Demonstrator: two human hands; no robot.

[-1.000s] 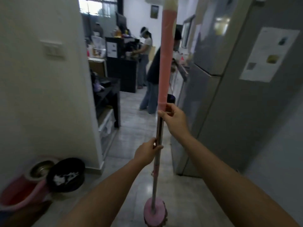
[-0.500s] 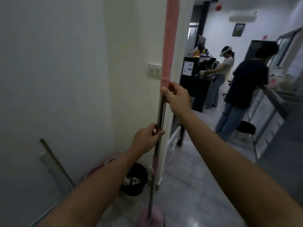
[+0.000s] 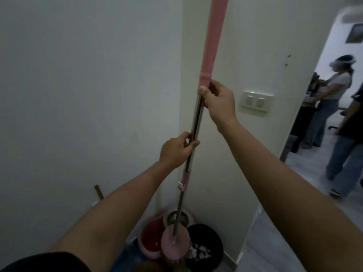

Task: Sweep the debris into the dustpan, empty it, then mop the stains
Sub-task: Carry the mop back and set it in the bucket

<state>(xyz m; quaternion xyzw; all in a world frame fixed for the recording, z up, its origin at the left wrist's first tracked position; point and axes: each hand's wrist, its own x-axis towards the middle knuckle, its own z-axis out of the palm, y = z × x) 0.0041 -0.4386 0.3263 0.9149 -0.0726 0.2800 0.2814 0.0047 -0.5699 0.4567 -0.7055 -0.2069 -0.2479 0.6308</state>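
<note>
Both hands are wrapped around the mop: right hand at the pink foam grip's base, left hand lower on the shiny steel pole. Its round pink head hangs at 6 o'clock, over the red spin bucket and black bin in the wall corner.

We hold the mop nearly upright, right hand at the pink grip's base, left hand lower on the steel pole, its head above the red bucket beside a black bin.
</note>
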